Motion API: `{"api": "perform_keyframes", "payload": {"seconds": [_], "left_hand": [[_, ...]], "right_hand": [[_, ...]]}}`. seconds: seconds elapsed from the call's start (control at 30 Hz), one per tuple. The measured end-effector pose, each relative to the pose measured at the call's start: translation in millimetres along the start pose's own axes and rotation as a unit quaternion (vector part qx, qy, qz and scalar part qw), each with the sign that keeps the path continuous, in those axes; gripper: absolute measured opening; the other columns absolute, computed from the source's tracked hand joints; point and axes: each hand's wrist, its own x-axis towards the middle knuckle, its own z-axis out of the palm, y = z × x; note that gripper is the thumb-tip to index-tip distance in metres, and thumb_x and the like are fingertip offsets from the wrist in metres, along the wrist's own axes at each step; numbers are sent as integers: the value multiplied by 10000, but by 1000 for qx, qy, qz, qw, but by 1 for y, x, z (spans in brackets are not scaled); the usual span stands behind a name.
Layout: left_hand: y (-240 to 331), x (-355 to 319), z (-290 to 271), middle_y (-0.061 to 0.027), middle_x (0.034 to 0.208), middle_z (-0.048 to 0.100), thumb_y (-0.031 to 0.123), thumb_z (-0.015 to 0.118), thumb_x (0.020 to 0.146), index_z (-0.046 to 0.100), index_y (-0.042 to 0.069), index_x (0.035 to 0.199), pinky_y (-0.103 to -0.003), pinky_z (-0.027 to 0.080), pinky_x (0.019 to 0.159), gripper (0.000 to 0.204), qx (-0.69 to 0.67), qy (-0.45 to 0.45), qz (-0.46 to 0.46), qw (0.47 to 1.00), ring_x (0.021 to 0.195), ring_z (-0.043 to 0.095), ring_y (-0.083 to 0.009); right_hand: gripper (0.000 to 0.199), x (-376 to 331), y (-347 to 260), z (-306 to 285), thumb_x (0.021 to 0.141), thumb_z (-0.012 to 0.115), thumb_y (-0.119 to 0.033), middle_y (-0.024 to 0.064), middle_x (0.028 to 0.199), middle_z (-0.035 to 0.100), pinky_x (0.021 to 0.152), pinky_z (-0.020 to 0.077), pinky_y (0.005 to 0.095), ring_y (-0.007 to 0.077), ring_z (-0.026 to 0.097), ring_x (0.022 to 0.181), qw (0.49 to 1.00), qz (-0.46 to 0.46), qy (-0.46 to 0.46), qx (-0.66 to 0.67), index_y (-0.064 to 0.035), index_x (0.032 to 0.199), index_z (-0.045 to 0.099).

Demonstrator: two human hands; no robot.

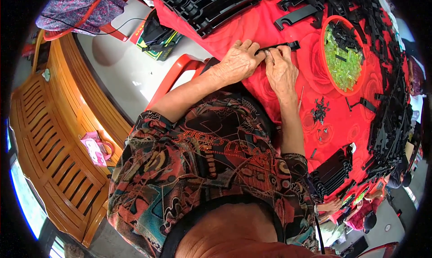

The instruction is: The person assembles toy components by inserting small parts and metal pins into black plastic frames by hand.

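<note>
**Inspector:** What did you record at the work point?

**Operator:** I saw a long black plastic strip (280,46) lying on the red flowered cloth of the desk (265,24), just past the near edge. Both hands were on it. The left hand (237,61) had its fingers curled over the strip's left end, pinching it against the cloth. The right hand (280,68) touched it beside the left, fingertips pressed together on the strip's middle.

**Inspector:** And round about?

**Operator:** To the right of the hands stood an orange bowl (325,64) holding small green pieces, with a few black parts on top. A small cluster of black bits (320,110) lay nearer the person, right of the right forearm. Stacks of black strips (207,3) lay at the far edge, more along the right side (389,118). A red plastic chair (173,75) stood left of the desk, and a wooden slatted bench (54,136) further left carried a pink bag (94,149).
</note>
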Motion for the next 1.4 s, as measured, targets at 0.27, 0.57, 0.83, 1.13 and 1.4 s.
{"api": "perform_keyframes", "payload": {"seconds": [0.27,0.57,0.83,1.13,1.4], "left_hand": [[-1,-6,0,-88,855,525,156,643,716,604,73,964,-385,449,693,265,-23,11,3,1000,812,539,-260],[-3,-3,6,-77,835,522,171,584,732,621,95,1009,-359,432,686,290,-37,45,5,998,802,530,-233],[-5,-1,2,-79,839,523,171,602,717,639,92,999,-369,432,698,295,-47,36,-1,998,806,528,-241],[-1,-3,1,-84,860,526,153,617,704,636,84,987,-379,438,706,293,-40,13,-6,999,828,531,-253],[1,1,-2,-93,861,539,154,596,705,616,69,900,-391,451,702,214,-34,-3,1,999,846,550,-259]], "right_hand": [[252,3,14,-21,860,542,-160,79,847,559,536,449,288,171,532,667,950,-42,225,211,-21,1049,634],[445,34,16,-14,934,318,-294,-47,475,228,359,206,227,65,215,368,610,87,173,769,74,906,568],[355,43,7,7,934,333,-237,-38,486,221,334,189,236,59,184,355,653,91,216,720,65,897,517],[362,45,6,18,932,332,-237,-30,488,223,344,196,241,69,191,362,689,110,195,689,72,911,520],[282,44,0,20,903,349,-161,-35,507,284,359,249,227,56,256,386,714,140,199,657,58,861,522]]}}
